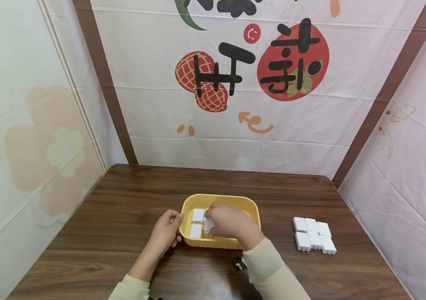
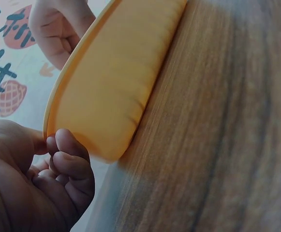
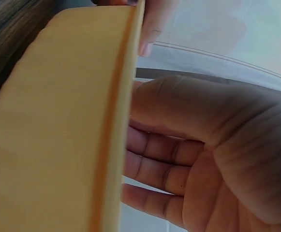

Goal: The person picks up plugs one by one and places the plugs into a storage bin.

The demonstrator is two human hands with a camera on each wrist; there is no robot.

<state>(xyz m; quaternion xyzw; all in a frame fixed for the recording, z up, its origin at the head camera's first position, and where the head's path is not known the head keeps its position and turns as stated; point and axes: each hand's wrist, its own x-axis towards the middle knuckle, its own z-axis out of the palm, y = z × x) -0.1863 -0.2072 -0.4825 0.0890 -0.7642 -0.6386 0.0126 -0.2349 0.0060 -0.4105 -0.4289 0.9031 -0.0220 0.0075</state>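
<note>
A yellow plastic basket (image 1: 220, 245) sits on the wooden table. My left hand (image 1: 166, 229) pinches its left rim, the thumb at the edge and the curled fingers against the outer wall, as the left wrist view shows. Reaching over the near side, my right hand (image 1: 231, 221) holds a white charger (image 1: 209, 225) inside the basket, low over its floor. Left of that charger lie two more, a back one (image 1: 198, 215) and a front one (image 1: 196, 231). Another white charger is partly hidden behind the right hand's fingers. In the right wrist view, the basket wall (image 3: 48, 121) hides the fingertips.
To the right of the basket, several white chargers (image 1: 313, 233) lie in two rows on the table (image 1: 273, 275), metal prongs showing. A small black object (image 1: 239, 263) shows by the right cuff. A printed cloth wall (image 1: 153, 104) stands behind the table.
</note>
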